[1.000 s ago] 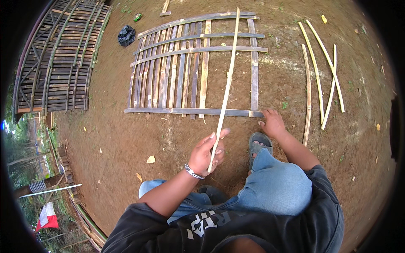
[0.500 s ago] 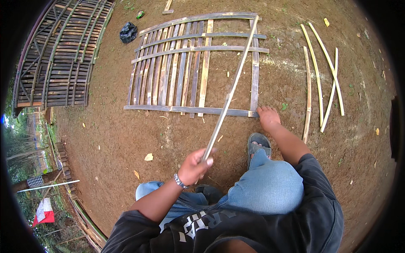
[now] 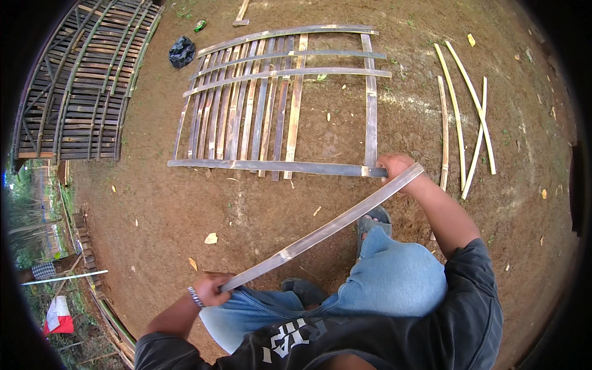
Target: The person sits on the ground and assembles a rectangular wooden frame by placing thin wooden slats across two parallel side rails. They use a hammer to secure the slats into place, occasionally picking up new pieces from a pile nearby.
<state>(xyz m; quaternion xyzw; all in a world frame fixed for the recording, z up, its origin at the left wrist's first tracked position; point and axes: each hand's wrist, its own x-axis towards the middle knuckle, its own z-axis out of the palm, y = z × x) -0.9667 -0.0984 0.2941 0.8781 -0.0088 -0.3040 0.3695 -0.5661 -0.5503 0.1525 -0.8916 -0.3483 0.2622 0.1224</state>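
My left hand [image 3: 211, 288] grips the lower end of a flat bamboo slat [image 3: 320, 233] beside my left knee. The slat slants up to the right, and its far end passes over my right wrist. At the near right corner of a bamboo lattice panel [image 3: 277, 166] on the ground, my right hand [image 3: 396, 165] is closed around the end of the near rail; part of its fingers is hidden. Upright slats stand close together in the panel's left part, crossed by long rails. A wide gap lies between them and the right-hand upright.
Several loose bamboo strips [image 3: 454, 111] lie on the soil at the right, two of them crossed. A black plastic bag [image 3: 182, 52] sits beyond the panel's far left corner. A finished-looking bamboo structure [image 3: 80, 80] stands at the far left. My sandalled foot [image 3: 375, 219] is near the panel.
My left hand has moved left and toward me, and the slat has swung down from a steep angle to a shallower slant. My right hand stays at the panel's corner.
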